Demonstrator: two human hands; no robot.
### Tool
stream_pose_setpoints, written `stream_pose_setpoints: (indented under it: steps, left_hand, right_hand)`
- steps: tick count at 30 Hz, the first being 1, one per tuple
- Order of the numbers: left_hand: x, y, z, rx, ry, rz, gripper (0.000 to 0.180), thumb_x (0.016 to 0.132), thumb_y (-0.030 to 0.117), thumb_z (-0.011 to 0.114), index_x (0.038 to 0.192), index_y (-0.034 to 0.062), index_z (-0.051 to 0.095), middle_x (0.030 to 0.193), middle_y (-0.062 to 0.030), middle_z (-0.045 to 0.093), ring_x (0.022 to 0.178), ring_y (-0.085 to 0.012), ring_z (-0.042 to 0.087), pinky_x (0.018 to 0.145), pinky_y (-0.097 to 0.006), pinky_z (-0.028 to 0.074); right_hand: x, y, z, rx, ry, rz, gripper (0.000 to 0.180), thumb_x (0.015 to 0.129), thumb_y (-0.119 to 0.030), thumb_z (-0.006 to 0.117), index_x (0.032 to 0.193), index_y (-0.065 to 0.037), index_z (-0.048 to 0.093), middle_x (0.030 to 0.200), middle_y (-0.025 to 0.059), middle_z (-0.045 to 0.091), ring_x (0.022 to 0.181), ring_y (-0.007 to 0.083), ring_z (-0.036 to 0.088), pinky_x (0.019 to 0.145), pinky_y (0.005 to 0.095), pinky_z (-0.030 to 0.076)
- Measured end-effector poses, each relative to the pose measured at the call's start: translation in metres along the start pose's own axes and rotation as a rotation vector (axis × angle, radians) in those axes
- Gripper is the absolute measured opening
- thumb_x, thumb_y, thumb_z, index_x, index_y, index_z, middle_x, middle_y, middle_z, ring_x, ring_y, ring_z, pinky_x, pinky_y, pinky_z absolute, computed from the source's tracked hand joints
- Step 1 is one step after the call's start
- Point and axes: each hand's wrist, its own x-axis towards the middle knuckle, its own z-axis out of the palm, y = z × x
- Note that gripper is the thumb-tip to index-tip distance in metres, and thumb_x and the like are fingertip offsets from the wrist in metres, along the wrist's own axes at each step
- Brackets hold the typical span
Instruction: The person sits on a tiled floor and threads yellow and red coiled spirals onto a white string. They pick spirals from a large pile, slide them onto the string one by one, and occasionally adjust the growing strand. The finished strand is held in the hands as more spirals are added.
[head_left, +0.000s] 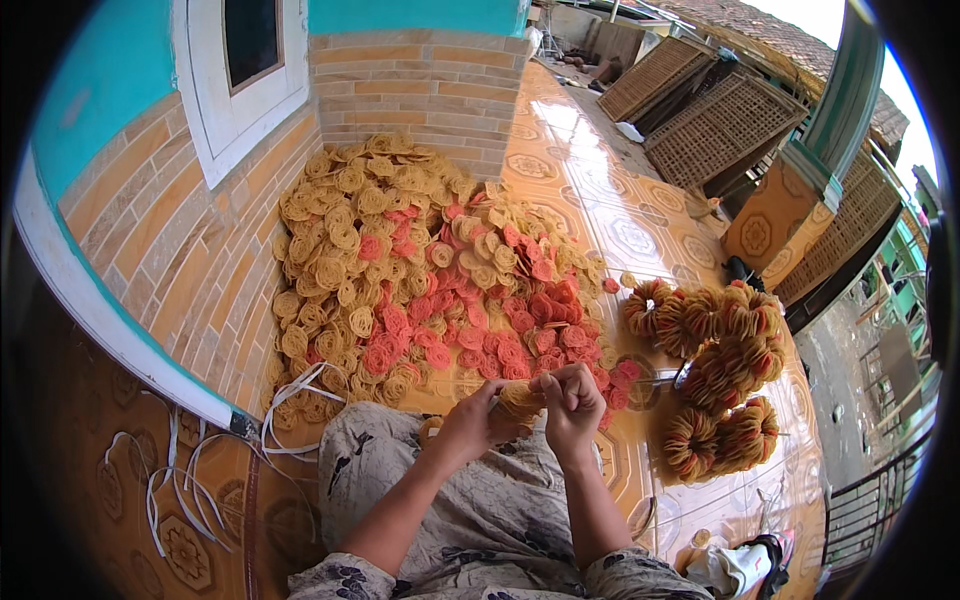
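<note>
1. Your left hand [470,420] and right hand [572,398] meet just in front of your lap, above the tiled floor [620,230].
2. Between them you hold a small stack of yellow coiled crackers [520,398]; the fingers of both hands are closed around it, the left from the side and the right curled over its top.
3. The stack sits at the near edge of the big heap of loose crackers [420,270], which spreads over the floor up to the brick wall [180,250]. The heap is yellow at the back and left, with red and pink pieces through its middle and right.
4. To your right, just beside the heap, lie finished bundles [715,370], round clusters of crackers tied edge-out, mostly yellow with some red.
5. White plastic strips [290,400] lie on the floor at your left, near the foot of the wall, with more further left.
6. Your patterned skirt [470,510] covers your lap beneath both forearms.
7. Woven drying racks [720,125] lean at the far end of the porch, well apart from your hands.
</note>
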Motion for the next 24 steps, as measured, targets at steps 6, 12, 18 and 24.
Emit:
stream_pose_setpoints:
  steps: [6, 12, 18, 24]
  left_hand:
    - [0.011, -0.031, 0.024, -0.136, 0.024, 0.040, 0.067, 0.075, 0.021, 0.080, 0.131, 0.0031, 0.048, 0.107, -0.0184, 0.064, 0.096, -0.0242, 0.066, 0.080, -0.040, 0.052]
    - [0.015, -0.052, 0.028, -0.064, 0.091, 0.113, 0.070, 0.078, 0.034, 0.079, 0.132, 0.0013, 0.047, 0.122, -0.0126, 0.060, 0.114, -0.0197, 0.058, 0.092, -0.036, 0.048]
    - [0.015, -0.050, 0.035, -0.389, 0.151, 0.227, 0.071, 0.082, 0.041, 0.073, 0.133, -0.0006, 0.046, 0.118, -0.0165, 0.062, 0.108, -0.0219, 0.061, 0.090, -0.033, 0.049]
    - [0.017, -0.052, 0.029, -0.540, 0.081, 0.185, 0.054, 0.089, 0.028, 0.069, 0.128, -0.0035, 0.049, 0.111, -0.0115, 0.064, 0.099, -0.0140, 0.061, 0.086, -0.029, 0.050]
  right_hand:
    - [-0.004, 0.019, -0.013, 0.170, 0.192, 0.143, 0.031, 0.091, 0.005, 0.057, 0.070, -0.008, 0.038, 0.075, 0.0055, 0.059, 0.070, 0.0123, 0.063, 0.062, 0.0255, 0.053]
    - [-0.007, 0.040, -0.015, 0.328, 0.357, 0.226, 0.038, 0.090, 0.003, 0.058, 0.069, -0.013, 0.031, 0.077, 0.0041, 0.057, 0.076, 0.0148, 0.064, 0.063, 0.0331, 0.059]
    - [-0.015, 0.052, -0.013, 0.485, 0.404, 0.397, 0.036, 0.089, 0.003, 0.059, 0.070, -0.013, 0.033, 0.078, 0.0055, 0.060, 0.075, 0.0165, 0.063, 0.068, 0.0367, 0.059]
    - [-0.017, 0.052, -0.013, 0.574, 0.428, 0.479, 0.035, 0.089, 0.002, 0.060, 0.071, -0.013, 0.035, 0.079, 0.0060, 0.061, 0.076, 0.0180, 0.063, 0.070, 0.0398, 0.059]
